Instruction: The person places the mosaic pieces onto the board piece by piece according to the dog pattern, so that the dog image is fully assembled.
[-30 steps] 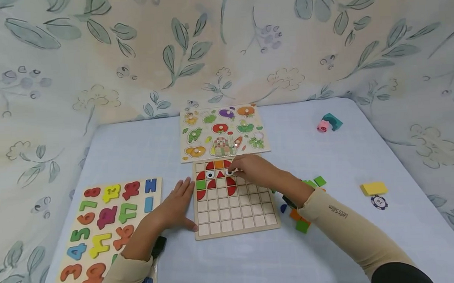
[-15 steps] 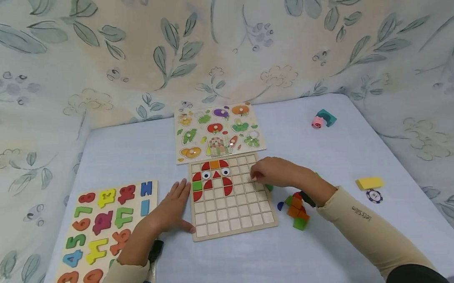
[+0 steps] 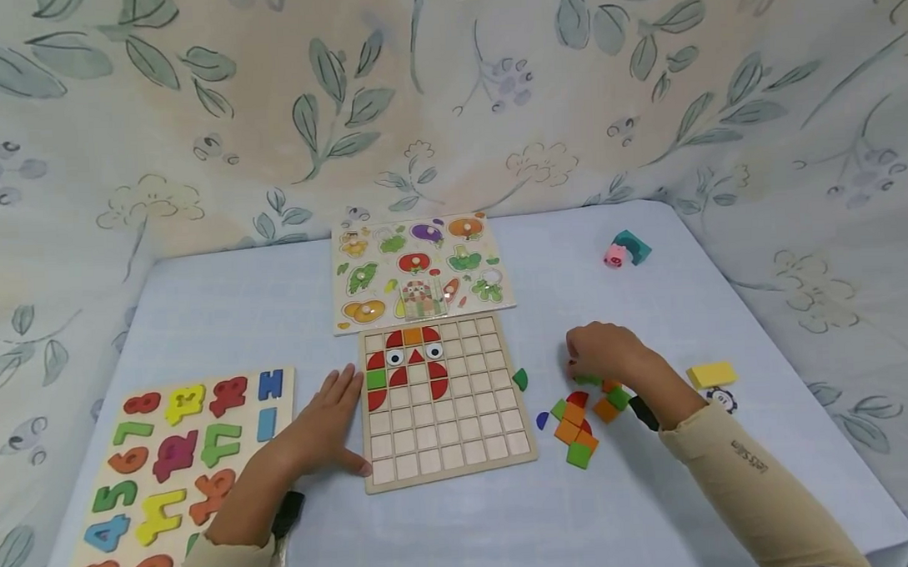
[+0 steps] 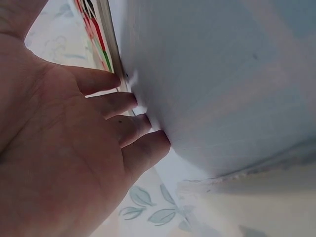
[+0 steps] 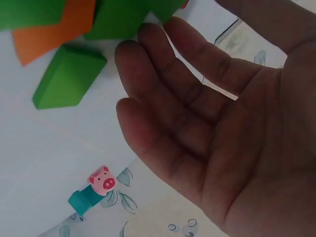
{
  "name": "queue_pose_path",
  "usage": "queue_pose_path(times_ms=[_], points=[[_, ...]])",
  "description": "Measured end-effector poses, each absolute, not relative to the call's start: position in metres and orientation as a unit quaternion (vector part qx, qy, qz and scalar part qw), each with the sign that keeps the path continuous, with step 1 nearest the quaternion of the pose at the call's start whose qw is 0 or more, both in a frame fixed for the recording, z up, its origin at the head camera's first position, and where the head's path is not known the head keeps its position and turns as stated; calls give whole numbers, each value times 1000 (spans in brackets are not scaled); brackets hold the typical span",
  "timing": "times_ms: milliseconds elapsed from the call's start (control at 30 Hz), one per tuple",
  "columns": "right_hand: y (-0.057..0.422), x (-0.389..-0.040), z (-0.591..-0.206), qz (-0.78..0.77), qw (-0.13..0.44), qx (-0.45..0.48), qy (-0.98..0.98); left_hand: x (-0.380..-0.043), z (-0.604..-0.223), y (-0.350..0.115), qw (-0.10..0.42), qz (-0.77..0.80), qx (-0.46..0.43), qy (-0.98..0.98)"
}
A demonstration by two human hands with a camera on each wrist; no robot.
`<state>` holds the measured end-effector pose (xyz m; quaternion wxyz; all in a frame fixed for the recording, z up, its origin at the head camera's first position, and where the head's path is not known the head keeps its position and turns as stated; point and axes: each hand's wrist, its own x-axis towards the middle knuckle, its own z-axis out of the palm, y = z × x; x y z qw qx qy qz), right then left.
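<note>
My left hand (image 3: 312, 430) rests beside the left edge of a wooden grid board (image 3: 458, 413), fingers spread and fingertips touching it. In the left wrist view, the left fingers (image 4: 143, 148) stretch along the board's side. Red pieces, an orange square (image 3: 412, 337), a green square (image 3: 376, 379) and two eye pieces (image 3: 434, 351) sit in the board's upper left cells. To the right, my right hand (image 3: 606, 351) reaches down to a loose pile of coloured pieces (image 3: 572, 429). Its fingers (image 5: 143, 74) bend loosely near green pieces (image 5: 69, 76); no piece is plainly held.
A vegetable puzzle board (image 3: 378, 261) lies behind the grid board, with a small picture card (image 3: 423, 300) on it. At left is a number puzzle board (image 3: 239, 491). A pig figure (image 3: 616, 255), a yellow block (image 3: 712, 374) and a round chip (image 3: 723, 399) lie at right.
My right hand has moved from the right eye piece, across the board, to the pile at the right. The left hand stays at the board's edge. The head view has shifted slightly.
</note>
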<state>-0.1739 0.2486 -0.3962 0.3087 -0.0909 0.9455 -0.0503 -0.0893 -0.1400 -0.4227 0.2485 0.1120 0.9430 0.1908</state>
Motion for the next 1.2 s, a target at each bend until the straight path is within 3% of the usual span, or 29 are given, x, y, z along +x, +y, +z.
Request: queue_pose_path(times_ms=[267,600,933,1067,1200], points=[[248,-167,-401,1,265,-144,953,-90,-427,-138,246,185,118,944],[251,-167,-407,-8,163,-178,970,-89,-428,-137,243,178,114,947],[248,-172,-397,-1,258,-176,950,-86,-425,-143,245,177,97,948],[251,-169,-400,9,236,-183,954,-85,-424,-142,246,179,97,948],[256,-165,-405,12,179,-190,965,-87,-423,-138,250,181,102,946]])
